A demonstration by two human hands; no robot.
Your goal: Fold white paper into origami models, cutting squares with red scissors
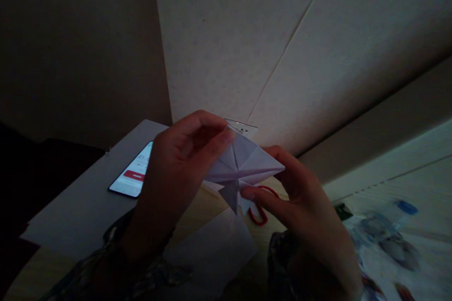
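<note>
A folded white paper piece (252,162), origami-like with pointed corners and crease lines, is held up above the table between both hands. My left hand (187,150) pinches its upper left corner, thumb on the near face. Lower down on the right, my right hand (296,193) grips it, with the thumb pressing a lower flap and the fingers mostly hidden behind. Beneath the folded paper, the red handle of what looks like scissors (261,216) shows in part; its blades are out of sight.
White paper sheets (77,202) lie on the left of the wooden table (190,216), with a lit phone (129,176) on top. Another sheet (219,249) lies nearer me. Walls stand close behind. A blurred clear bottle with a blue cap (406,207) is at the lower right.
</note>
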